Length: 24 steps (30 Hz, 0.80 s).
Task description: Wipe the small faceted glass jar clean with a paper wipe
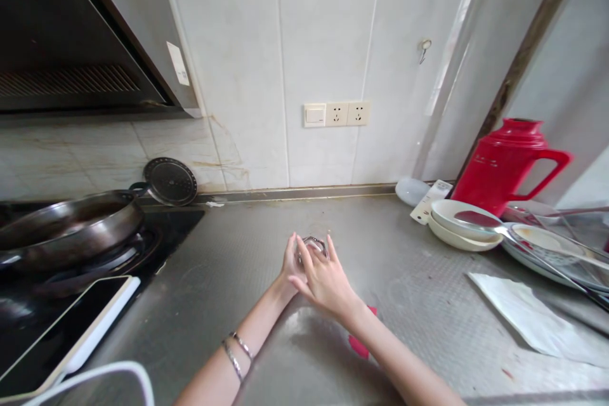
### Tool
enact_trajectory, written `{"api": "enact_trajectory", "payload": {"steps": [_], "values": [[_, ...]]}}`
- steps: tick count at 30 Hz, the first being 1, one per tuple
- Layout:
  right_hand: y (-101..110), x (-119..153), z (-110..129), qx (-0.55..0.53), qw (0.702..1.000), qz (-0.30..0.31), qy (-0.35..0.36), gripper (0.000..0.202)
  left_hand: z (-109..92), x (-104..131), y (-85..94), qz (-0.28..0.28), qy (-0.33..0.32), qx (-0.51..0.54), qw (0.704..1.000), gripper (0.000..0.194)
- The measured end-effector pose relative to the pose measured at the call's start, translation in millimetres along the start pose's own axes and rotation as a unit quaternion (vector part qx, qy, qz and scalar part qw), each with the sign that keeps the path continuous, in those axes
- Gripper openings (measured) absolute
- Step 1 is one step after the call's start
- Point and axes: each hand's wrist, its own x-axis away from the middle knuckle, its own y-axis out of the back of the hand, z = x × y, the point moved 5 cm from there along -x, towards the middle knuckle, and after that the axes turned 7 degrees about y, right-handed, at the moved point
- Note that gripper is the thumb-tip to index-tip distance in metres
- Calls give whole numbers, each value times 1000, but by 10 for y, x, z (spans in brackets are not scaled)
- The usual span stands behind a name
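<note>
A small shiny, see-through object (314,242) with a dark, faceted-looking rim is between my two hands above the counter. Its lower part is hidden, so I cannot make out its exact kind. My left hand (288,260) is closed around the left side of it, partly covered by the other hand. Across its front lies my right hand (326,276), with some fingers stretched up along it and others seemingly bent against it. Bits of red material (359,347) lie on the counter under my right forearm.
The steel counter (214,304) runs to a tiled wall. At left are a pan (71,228) on the stove, a black perforated disc (170,181) and a phone (71,336) with a white cable. At right stand a red thermos (499,165), stacked bowls (464,241), plates and a white cloth (528,314).
</note>
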Motion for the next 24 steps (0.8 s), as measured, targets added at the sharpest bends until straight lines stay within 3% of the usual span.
{"api": "enact_trajectory", "payload": {"steps": [7,12,15,19,22,24], "values": [[-2,-48,-69,-37,999,21,-13,66,-21,62,-7,-93,16,18,995,51],[-43,-39,-251,-211,974,-21,-79,58,-17,43,51,-121,-11,17,992,46],[-89,-31,-367,-354,923,-47,-144,54,-27,39,32,-112,-30,25,993,44],[-128,-23,-512,-499,832,-92,-223,43,-72,68,8,-111,-32,37,993,43],[-170,9,-694,-572,759,-124,-286,41,-103,89,4,-113,-8,34,993,47],[-177,49,-854,-576,732,-176,-320,39,-111,97,2,-109,12,29,994,51]]}}
